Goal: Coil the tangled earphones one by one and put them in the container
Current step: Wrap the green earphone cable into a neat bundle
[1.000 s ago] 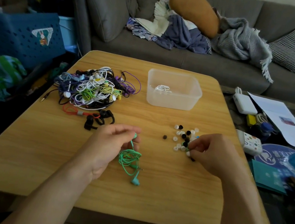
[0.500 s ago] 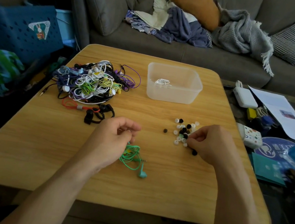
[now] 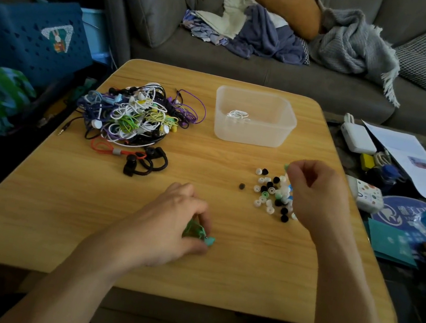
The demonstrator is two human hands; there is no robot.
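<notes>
Head view: the left hand (image 3: 176, 220) is gripping the green earphones (image 3: 195, 231) at the table's (image 3: 57, 206) near centre. The right hand (image 3: 313, 192) is pinching a green tip (image 3: 286, 167) above the loose ear tips (image 3: 271, 193); these could be scattering if brushed. The container (image 3: 254, 117) is sitting farther back.

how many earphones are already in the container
1. A single coiled white earphone set lies on the bottom of the clear plastic container, toward its left side. The walls are translucent, so nothing else seems hidden inside.
</notes>
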